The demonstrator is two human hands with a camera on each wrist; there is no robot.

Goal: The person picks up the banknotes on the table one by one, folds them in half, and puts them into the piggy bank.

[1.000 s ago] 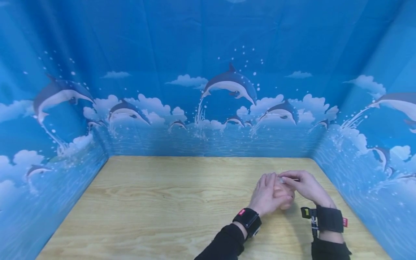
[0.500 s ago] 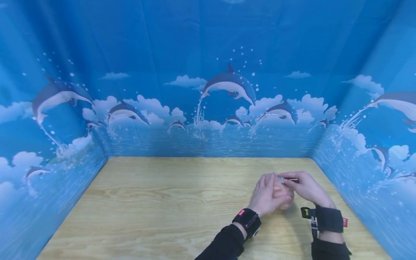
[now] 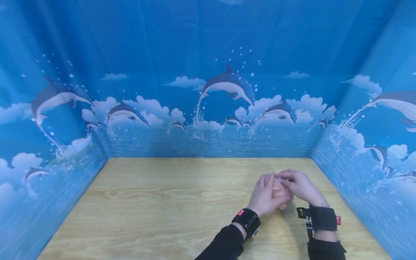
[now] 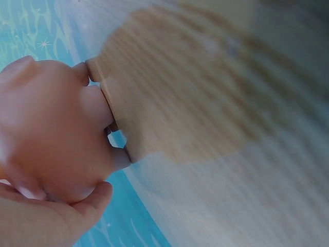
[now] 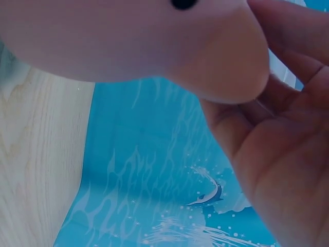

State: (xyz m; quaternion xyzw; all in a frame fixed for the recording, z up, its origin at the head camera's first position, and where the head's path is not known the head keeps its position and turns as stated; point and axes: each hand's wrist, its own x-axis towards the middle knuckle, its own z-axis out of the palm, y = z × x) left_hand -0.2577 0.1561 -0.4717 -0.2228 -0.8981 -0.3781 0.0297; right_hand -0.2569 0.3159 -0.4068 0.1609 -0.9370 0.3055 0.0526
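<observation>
A pink piggy bank (image 4: 56,123) with a round body and stubby feet stands on the wooden table, right of the middle in the head view. My left hand (image 3: 264,198) grips it from the left, fingers over the far side and thumb along the near side. At its top, my right hand (image 3: 302,186) pinches a small, thin, pale piece (image 3: 280,179) between thumb and fingertips. What kind of piece it is I cannot tell. In the right wrist view, the piggy bank's black eye (image 5: 184,3) shows, with the right fingers close behind its rounded pink edge.
The wooden table (image 3: 146,202) stretches away to the left of the hands. Blue dolphin-printed cloth (image 3: 162,72) encloses the back and both sides. Each wrist wears a black strap, the right strap (image 3: 323,217) near the table's right side.
My right hand and wrist have shifted slightly left at the top of the piggy bank, and less of the pale piece shows. The left hand has kept its hold.
</observation>
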